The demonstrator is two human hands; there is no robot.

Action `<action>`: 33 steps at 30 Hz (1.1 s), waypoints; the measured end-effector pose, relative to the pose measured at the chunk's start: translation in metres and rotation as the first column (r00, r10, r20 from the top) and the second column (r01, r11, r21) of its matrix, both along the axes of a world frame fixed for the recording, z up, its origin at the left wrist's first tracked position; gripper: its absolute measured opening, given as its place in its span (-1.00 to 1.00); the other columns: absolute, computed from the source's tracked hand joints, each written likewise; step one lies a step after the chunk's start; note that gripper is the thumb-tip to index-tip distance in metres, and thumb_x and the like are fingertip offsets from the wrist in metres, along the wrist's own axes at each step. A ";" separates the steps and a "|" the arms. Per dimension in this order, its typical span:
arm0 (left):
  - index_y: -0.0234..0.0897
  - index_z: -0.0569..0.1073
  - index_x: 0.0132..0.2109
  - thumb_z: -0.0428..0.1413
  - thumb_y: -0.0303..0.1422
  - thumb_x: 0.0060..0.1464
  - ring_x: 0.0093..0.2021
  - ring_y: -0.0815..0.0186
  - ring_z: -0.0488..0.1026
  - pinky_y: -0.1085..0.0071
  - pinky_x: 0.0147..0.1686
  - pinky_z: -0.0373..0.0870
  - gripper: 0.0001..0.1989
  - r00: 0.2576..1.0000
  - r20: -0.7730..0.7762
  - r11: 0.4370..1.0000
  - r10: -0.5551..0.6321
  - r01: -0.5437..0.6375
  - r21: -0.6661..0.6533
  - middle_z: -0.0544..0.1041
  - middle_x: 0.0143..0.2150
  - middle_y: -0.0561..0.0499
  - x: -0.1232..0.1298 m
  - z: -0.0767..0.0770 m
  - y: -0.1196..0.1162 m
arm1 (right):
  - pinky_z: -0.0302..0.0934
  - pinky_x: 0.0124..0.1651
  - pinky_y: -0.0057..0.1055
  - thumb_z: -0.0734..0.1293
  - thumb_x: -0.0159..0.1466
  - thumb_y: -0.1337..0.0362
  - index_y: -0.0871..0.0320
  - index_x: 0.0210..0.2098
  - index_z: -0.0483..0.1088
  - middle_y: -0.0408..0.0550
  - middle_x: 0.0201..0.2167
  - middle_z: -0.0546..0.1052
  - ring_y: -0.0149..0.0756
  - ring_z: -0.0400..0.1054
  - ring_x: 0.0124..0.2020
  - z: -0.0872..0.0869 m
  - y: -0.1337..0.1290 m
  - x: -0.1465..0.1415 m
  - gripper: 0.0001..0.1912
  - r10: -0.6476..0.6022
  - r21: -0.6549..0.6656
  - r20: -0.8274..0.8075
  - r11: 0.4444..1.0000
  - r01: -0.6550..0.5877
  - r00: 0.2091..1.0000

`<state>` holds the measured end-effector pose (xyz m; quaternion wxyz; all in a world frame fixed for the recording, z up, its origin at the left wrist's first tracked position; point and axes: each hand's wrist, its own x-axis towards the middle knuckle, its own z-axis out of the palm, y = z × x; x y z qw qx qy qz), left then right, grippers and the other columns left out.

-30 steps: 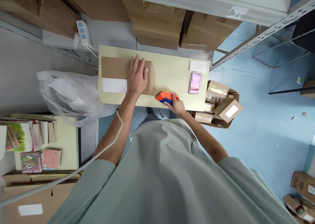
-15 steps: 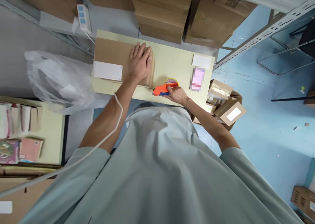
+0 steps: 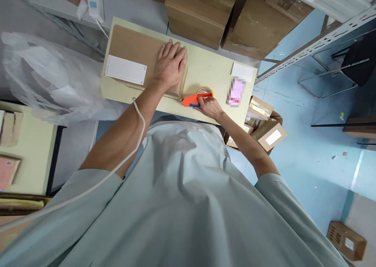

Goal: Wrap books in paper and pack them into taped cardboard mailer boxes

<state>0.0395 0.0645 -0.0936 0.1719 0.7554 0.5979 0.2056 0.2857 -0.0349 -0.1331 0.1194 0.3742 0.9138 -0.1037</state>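
Observation:
A brown cardboard box point(image 3: 132, 42) with a white label point(image 3: 125, 69) lies on the pale yellow table point(image 3: 202, 69). My left hand point(image 3: 169, 65) rests flat on the top of its right end, palm down, fingers stretched out. My right hand point(image 3: 210, 107) is wrapped round an orange tape dispenser point(image 3: 190, 100) with a blue part and a yellow-rimmed roll. The dispenser's front end is at the near right corner of the box. Whether tape sticks to the cardboard there is too small to tell.
To the right on the table lie a blurred pink item point(image 3: 236, 91) and white paper point(image 3: 242, 71). Large cartons point(image 3: 196, 20) stand behind. A clear plastic bag point(image 3: 58, 79) hangs at left, near a power strip point(image 3: 95, 2). Small boxes point(image 3: 268, 134) fill a carton at right.
The head view has shifted and turned slightly. My left hand stays on the box, and my right hand keeps the tape dispenser by its near right corner, with the dispenser's tilt slightly changed.

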 end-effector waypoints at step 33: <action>0.17 0.47 0.42 0.01 0.23 0.29 0.74 0.34 -0.29 0.19 0.76 -0.35 -0.33 0.951 0.309 0.997 -0.023 0.044 -0.063 0.43 0.52 0.32 0.001 -0.009 -0.013 | 0.30 0.18 -0.05 -0.17 0.68 -0.07 0.47 0.33 0.25 0.50 0.07 0.65 0.17 0.56 0.06 -0.008 -0.018 -0.018 -0.24 -0.090 0.002 0.066 0.996 0.090 0.994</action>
